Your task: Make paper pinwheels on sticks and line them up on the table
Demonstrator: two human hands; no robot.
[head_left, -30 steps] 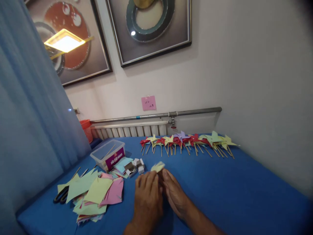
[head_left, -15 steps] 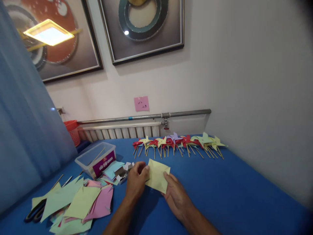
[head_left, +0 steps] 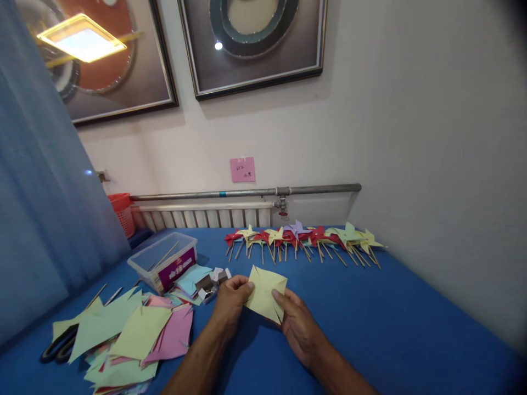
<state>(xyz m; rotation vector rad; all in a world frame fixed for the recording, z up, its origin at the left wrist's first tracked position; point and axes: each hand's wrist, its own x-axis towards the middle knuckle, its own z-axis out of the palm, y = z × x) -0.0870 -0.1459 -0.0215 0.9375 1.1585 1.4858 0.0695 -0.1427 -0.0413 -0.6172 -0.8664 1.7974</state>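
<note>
Grip: both hands pinch one yellow paper square (head_left: 265,293) just above the blue table (head_left: 391,323); the left hand (head_left: 229,302) closes thumb and fingers on its left corner, the right hand (head_left: 297,323) clamps its lower right edge.
Paper: it is tilted toward the camera, with slits cut in from its corners.
Near left: a loose heap of coloured paper squares (head_left: 127,340), green, yellow and pink, lies on the table well to the left of the hands; black scissors (head_left: 57,348) poke out from under its left edge.
Beside the left hand: small white and silver boxes (head_left: 209,282) sit just beyond the knuckles, on light blue sheets.
Label: a clear plastic box (head_left: 162,260) holding thin sticks carries a purple label with pale lettering, too small to read.
Far edge: a row of finished pinwheels (head_left: 302,238) on wooden sticks, red, yellow, green and purple, lies along the table's back.
Wall: a pink note (head_left: 242,169) bears handwriting that cannot be made out; below it runs a grey pipe (head_left: 247,193).
</note>
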